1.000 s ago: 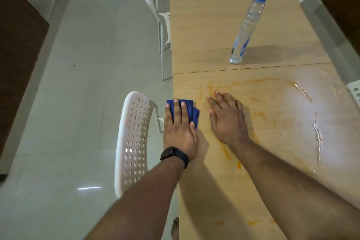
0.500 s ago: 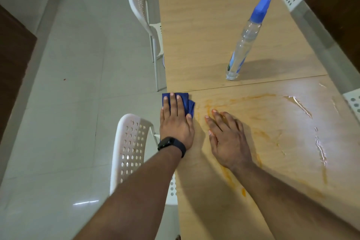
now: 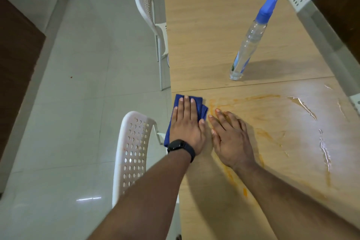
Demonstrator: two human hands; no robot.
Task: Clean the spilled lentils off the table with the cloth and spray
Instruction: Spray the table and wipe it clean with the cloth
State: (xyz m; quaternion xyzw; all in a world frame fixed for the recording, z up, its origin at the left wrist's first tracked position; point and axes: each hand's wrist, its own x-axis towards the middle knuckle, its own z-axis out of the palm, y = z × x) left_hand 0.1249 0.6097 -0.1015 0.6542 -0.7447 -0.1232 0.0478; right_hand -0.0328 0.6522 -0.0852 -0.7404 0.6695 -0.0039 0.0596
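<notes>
Head view, looking down on the wooden table [image 3: 214,25]. Left hand [image 3: 187,126] lies flat with fingers straight, pressing the folded blue cloth [image 3: 200,106] against the table's left edge — cloth shows past the fingertips at 12 o'clock and beside the wrist at 7 o'clock. A black watch [image 3: 180,147] sits on that wrist. Right hand [image 3: 231,138] rests palm down, just beside the left at its 3 o'clock, fingers spread and straight, holding nothing; its fingertips lie on the orange lentil smear [image 3: 253,98].

The smear runs in thin streaks from 12 o'clock of the right hand out toward 3 o'clock, and down along the right forearm. Wet, shiny streaks [image 3: 325,150] lie farther right. Spray bottle [image 3: 251,35] — clear body, blue nozzle — stands upright beyond the table seam, at about 1 o'clock, well apart from both hands.

White perforated chair [image 3: 132,152] stands just left of the table, at 8 o'clock of the left hand.
</notes>
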